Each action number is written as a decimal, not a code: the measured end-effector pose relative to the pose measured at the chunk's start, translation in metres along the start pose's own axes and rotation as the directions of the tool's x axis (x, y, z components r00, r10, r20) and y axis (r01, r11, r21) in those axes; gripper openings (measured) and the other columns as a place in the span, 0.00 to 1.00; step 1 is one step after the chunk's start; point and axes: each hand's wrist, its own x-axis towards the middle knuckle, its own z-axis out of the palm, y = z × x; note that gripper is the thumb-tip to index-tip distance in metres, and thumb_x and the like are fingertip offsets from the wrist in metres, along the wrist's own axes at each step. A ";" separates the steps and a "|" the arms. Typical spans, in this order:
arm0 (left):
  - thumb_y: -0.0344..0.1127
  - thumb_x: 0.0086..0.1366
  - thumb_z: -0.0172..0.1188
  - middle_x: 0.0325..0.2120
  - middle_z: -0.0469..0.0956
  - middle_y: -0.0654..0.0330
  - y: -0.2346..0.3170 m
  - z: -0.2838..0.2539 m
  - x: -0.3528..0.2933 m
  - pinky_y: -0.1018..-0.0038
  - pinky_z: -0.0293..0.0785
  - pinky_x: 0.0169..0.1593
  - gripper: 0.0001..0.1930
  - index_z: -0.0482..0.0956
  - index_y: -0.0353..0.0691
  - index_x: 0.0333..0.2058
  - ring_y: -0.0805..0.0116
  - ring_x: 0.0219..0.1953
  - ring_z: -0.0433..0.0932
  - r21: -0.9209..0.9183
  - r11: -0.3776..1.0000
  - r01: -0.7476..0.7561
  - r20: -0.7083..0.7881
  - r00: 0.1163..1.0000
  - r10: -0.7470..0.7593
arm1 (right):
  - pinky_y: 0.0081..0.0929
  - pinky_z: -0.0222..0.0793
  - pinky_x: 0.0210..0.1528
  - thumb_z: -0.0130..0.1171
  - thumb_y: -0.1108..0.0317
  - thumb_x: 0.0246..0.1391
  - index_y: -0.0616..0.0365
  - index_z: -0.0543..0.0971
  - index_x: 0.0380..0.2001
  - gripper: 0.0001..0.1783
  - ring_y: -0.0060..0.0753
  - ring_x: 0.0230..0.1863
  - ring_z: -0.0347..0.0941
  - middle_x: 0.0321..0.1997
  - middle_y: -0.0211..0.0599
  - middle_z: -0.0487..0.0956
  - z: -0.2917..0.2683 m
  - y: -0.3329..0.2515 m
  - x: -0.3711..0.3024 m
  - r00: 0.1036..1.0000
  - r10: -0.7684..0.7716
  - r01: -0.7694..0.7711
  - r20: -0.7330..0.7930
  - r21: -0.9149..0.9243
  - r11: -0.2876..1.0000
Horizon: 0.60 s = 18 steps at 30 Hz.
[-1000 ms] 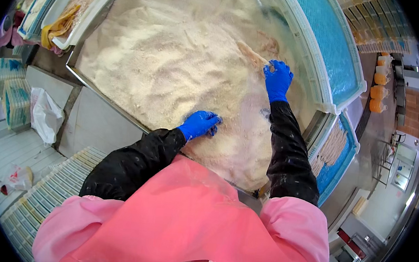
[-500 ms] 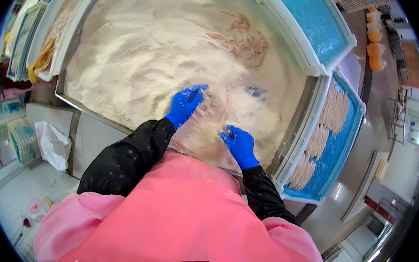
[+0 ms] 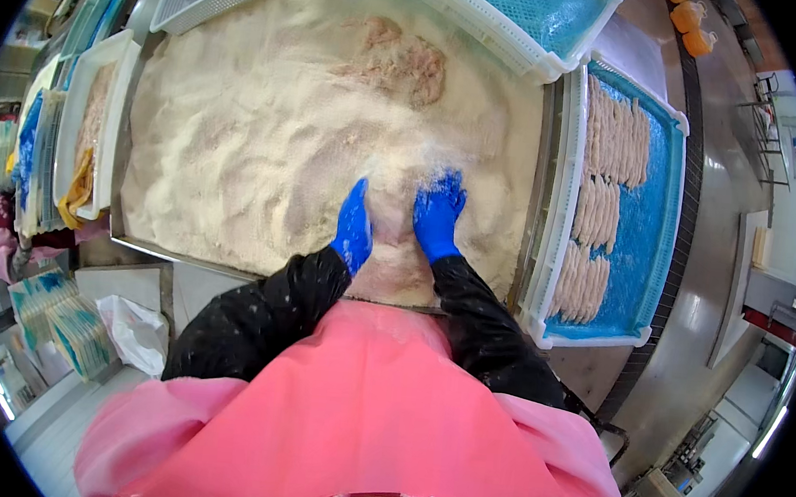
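I read left hand (image 3: 353, 231) flat, unloaded; right hand (image 3: 438, 216) I can't tell, fingertips masked by pale powder (image 3: 256, 153) around both. Meat pile (image 3: 421, 73) lies beyond. Brisk flicks could throw powder over the steel tray (image 3: 178, 257) rim nearest me.

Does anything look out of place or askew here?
Slightly: a limp yellow thing, perhaps cloth, droops over the near end of the white tray at left, which looks untidy, and a white basket sits slanted at the far-left corner of the powder.

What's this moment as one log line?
left hand: open, over powder | right hand: at powder, dusted | pinkish clump: beyond hands | blue-lined tray: pale strips inside
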 end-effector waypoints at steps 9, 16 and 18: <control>0.55 0.72 0.40 0.53 0.72 0.53 -0.026 -0.045 0.017 0.65 0.65 0.61 0.28 0.67 0.40 0.58 0.59 0.53 0.71 -0.240 0.880 0.409 0.391 0.871 -0.298 | 0.58 0.29 0.69 0.47 0.51 0.61 0.48 0.58 0.68 0.34 0.47 0.73 0.44 0.72 0.39 0.55 -0.006 -0.032 -0.030 0.975 -0.217 0.213 -0.037 -0.090 0.973; 0.60 0.70 0.39 0.55 0.71 0.51 -0.012 0.013 -0.009 0.61 0.65 0.61 0.32 0.67 0.38 0.57 0.55 0.54 0.72 -0.274 0.905 0.327 0.184 0.941 -0.284 | 0.52 0.33 0.70 0.46 0.55 0.62 0.48 0.62 0.66 0.30 0.47 0.73 0.45 0.71 0.41 0.57 -0.011 -0.038 -0.039 0.960 -0.251 0.239 -0.127 -0.101 0.966; 0.61 0.70 0.39 0.53 0.72 0.53 0.004 0.019 -0.013 0.60 0.66 0.61 0.30 0.68 0.41 0.56 0.55 0.54 0.72 -0.436 0.756 0.489 0.291 0.871 -0.395 | 0.44 0.50 0.62 0.50 0.58 0.60 0.54 0.74 0.53 0.21 0.46 0.60 0.62 0.58 0.43 0.72 -0.041 -0.028 -0.037 0.999 -0.031 0.030 0.005 0.134 0.991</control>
